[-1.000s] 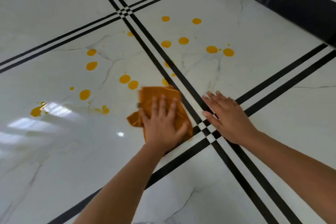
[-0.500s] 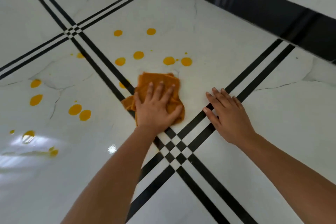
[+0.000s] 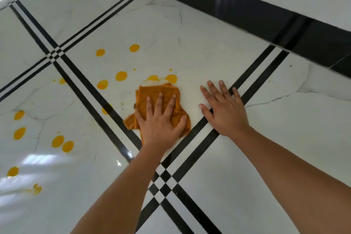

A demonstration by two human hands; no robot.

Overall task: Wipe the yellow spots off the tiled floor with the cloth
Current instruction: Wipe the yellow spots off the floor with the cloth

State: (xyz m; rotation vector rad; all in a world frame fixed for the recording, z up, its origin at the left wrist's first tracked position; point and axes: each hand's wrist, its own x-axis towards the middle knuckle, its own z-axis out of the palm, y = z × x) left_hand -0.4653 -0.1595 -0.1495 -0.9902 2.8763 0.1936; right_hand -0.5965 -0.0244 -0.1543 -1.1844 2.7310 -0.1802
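An orange cloth (image 3: 152, 92) lies crumpled on the white tiled floor (image 3: 209, 59). My left hand (image 3: 161, 121) presses flat on it with fingers spread and straight. Just beyond the cloth's far edge is a smeared yellow spot (image 3: 152, 78) and a round one (image 3: 171, 78). Several more yellow spots (image 3: 121, 76) dot the tiles to the left and further out. My right hand (image 3: 225, 109) rests flat on the bare floor to the right of the cloth, fingers straight, across a black tile stripe.
Double black stripes (image 3: 190, 150) cross the floor and meet in a checkered joint (image 3: 164, 184) between my forearms. A black skirting band (image 3: 247, 11) runs along the wall at the far right. More yellow spots (image 3: 62, 143) lie on the left tile, near a bright reflection.
My left hand has pushed the cloth forward and rightward across the black stripes onto the far tile, smearing one spot at its edge. My right hand moved forward too, still flat on the floor.
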